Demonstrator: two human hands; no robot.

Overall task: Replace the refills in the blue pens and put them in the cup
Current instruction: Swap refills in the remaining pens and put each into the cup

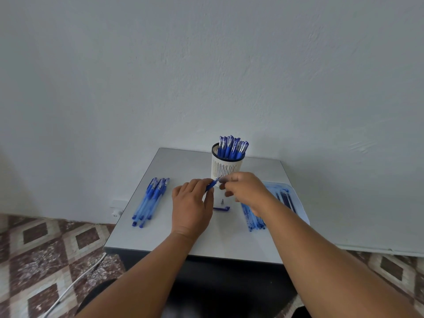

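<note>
Left hand (pixel 191 203) gripping pen (pixel 212 185), right hand (pixel 244 189) pinching its tip end, both hovering before cup (pixel 226 167).

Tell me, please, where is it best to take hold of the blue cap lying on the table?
Pinch the blue cap across the middle of its barrel, coming straight down. It lies flat and crosswise in front of both hands, its clip end at the right, with bare table beside it.

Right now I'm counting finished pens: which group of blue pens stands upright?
The pens in the white cup at the table's far edge stand upright; the pens left of the left hand lie flat.
</note>
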